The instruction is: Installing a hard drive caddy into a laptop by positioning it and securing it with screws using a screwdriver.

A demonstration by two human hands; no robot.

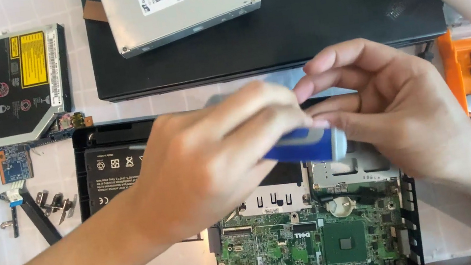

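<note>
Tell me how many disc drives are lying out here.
2: a black-topped disc drive at upper left, and a silver disc drive on the closed black laptop at top. The hands could hide others.

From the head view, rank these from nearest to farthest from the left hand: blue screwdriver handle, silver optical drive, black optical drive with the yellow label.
1. Blue screwdriver handle: gripped in the left hand.
2. Silver optical drive: above, on the black laptop lid.
3. Black optical drive: far upper left.

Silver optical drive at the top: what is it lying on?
The silver optical drive lies on a flat black laptop panel, overhanging nothing visible. A brown scrap peeks out at its left edge. What sits beneath the drive itself is covered.
</note>
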